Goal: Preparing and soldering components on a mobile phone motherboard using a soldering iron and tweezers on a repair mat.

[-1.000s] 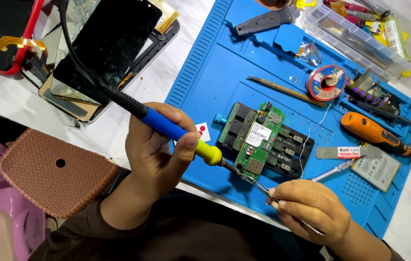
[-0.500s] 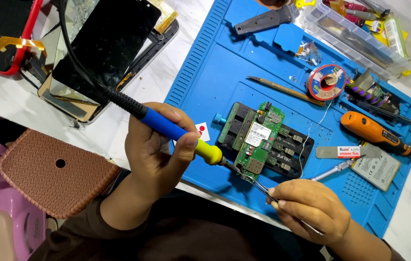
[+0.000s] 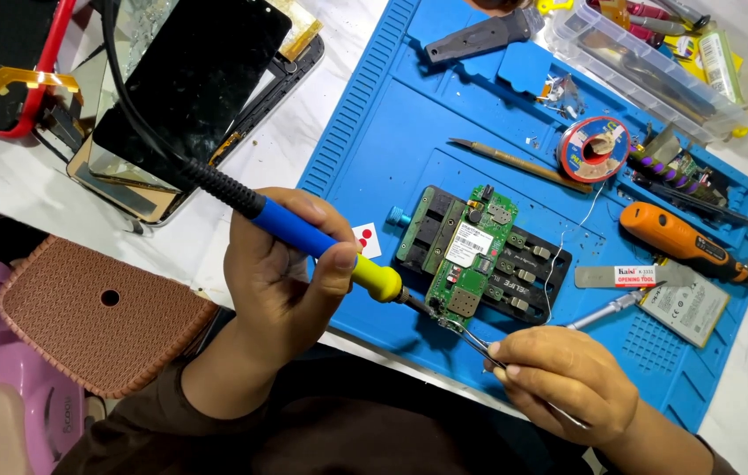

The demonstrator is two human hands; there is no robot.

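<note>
My left hand (image 3: pixel 282 281) grips a soldering iron (image 3: pixel 326 249) with a blue and yellow handle; its tip touches the near end of a green circuit board (image 3: pixel 471 255). The board sits clamped in a black holder (image 3: pixel 427 230) on a blue work mat (image 3: pixel 392 114). My right hand (image 3: pixel 568 387) holds thin metal tweezers (image 3: pixel 475 343) whose points meet the board's near edge beside the iron's tip. A thin solder wire (image 3: pixel 559 255) trails across the holder from a spool (image 3: pixel 594 148).
An orange-handled tool (image 3: pixel 678 242), a flat metal opening tool (image 3: pixel 629 276), a phone battery (image 3: pixel 686 303) and a wooden-handled pick (image 3: pixel 519 163) lie on the mat. A clear parts box (image 3: pixel 647 70) stands at the back. Phone screens (image 3: pixel 189 84) lie left, a brown phone case (image 3: pixel 92 312) near left.
</note>
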